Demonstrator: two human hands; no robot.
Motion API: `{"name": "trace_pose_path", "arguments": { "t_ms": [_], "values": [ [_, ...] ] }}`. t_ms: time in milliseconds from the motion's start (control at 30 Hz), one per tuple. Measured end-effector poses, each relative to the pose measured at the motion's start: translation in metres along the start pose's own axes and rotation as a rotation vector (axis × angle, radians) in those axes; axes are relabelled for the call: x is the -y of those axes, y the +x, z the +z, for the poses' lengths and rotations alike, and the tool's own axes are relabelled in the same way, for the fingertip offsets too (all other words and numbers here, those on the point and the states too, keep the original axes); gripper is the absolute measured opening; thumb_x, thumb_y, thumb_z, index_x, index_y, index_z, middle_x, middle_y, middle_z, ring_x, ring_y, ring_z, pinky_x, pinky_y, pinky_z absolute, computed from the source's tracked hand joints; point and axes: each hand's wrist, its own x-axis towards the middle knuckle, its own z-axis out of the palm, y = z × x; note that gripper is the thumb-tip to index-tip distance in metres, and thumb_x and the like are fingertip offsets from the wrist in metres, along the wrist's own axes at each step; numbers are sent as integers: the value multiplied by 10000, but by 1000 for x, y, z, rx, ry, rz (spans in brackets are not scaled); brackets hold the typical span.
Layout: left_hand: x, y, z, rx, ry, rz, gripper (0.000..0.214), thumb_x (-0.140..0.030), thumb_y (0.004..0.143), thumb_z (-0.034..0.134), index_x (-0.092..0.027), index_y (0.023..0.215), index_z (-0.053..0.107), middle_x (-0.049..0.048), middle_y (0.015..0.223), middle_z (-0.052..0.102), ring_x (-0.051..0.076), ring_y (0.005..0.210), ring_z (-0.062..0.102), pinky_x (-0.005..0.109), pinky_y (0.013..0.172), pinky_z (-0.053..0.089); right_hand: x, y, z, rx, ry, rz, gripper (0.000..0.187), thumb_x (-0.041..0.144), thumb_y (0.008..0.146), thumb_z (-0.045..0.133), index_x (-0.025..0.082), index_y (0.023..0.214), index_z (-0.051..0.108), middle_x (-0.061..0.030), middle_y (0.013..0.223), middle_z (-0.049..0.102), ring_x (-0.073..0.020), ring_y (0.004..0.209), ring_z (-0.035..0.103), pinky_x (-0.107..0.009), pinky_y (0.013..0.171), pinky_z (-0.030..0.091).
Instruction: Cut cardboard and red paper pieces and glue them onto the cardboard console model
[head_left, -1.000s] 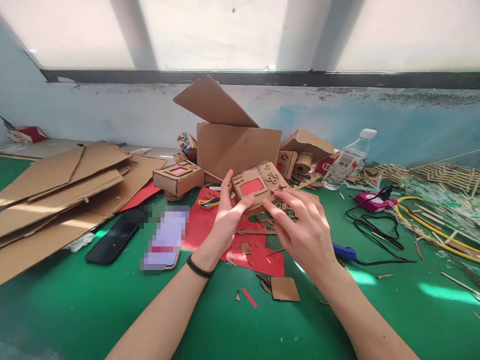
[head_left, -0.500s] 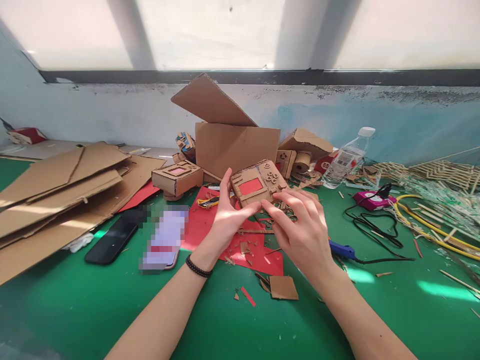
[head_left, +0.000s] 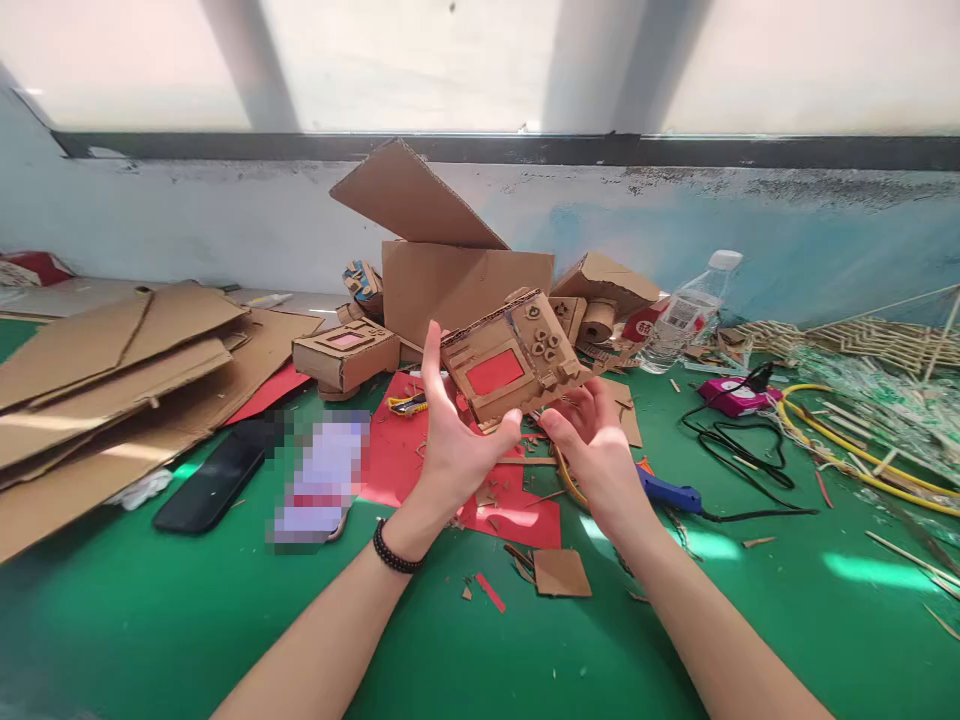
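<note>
A cardboard model of a handheld game console (head_left: pixel 525 345), with a red screen and small round buttons, is held up tilted above the table. My left hand (head_left: pixel 457 435) grips its left side, thumb on the lower front edge and fingers behind. At its lower right corner, my right hand (head_left: pixel 589 440) is closed with curled fingers; the fingertips are partly hidden. A ridged cardboard strip (head_left: pixel 611 362) juts out by that corner. Beneath lies red paper (head_left: pixel 397 455) strewn with scraps, with a yellow utility knife (head_left: pixel 407 404) on it.
Cardboard sheets (head_left: pixel 97 400) and two phones (head_left: pixel 214 480) lie left. A cardboard box model (head_left: pixel 346 352) stands behind. To the right are a blue glue gun (head_left: pixel 670 490) with a black cord, a water bottle (head_left: pixel 690 315), a purple box (head_left: pixel 739 393) and a yellow hoop (head_left: pixel 832 470).
The console model has been raised and tilted more toward me. My right hand has moved from its front face to beneath the lower right corner, fingers curling. The view has shifted slightly.
</note>
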Motion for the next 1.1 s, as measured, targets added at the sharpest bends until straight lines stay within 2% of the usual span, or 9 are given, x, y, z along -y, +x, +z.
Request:
{"name": "trace_pose_path", "arguments": {
  "t_ms": [100, 233, 633, 833, 1100],
  "values": [
    [12, -1, 0, 27, 53, 55, 1181, -340, 802, 849, -352, 1658, 36, 94, 1749, 140, 308, 1583, 299, 457, 1234, 419, 6, -3, 4, 45, 58, -6, 669, 466, 832, 820, 328, 1406, 504, -70, 1388, 637, -267, 1273, 639, -409, 1018, 576],
    [12, -3, 1, 62, 69, 52, 1136, -379, 851, 802, -349, 1659, 5, 93, 1752, 117, 289, 1583, 305, 434, 1219, 447, 12, -5, 8, 17, 97, -5, 628, 410, 822, 831, 331, 1386, 564, -52, 1303, 705, -287, 1239, 660, -449, 1030, 566],
    [13, 0, 2, 108, 26, 72, 1183, -428, 839, 835, -347, 1654, -19, 134, 1737, 165, 302, 1559, 355, 457, 1222, 440, 9, -6, 10, -25, 117, -32, 588, 347, 818, 821, 282, 1343, 564, -57, 1295, 721, -249, 1211, 678, -368, 968, 581],
    [14, 1, 3, 101, 44, 81, 1188, -463, 840, 823, -345, 1654, -34, 133, 1736, 169, 311, 1556, 360, 463, 1231, 428, 10, -6, 10, -16, 103, -39, 632, 372, 826, 811, 281, 1391, 545, -61, 1253, 738, -254, 1169, 696, -380, 963, 578],
    [11, -1, 2, 106, 10, 66, 1190, -377, 839, 833, -325, 1658, -28, 139, 1733, 175, 282, 1556, 359, 441, 1226, 433, 13, -8, 12, -45, 101, -35, 687, 367, 820, 802, 276, 1444, 529, -84, 1333, 712, -277, 1217, 681, -403, 982, 578]
  ]
}}
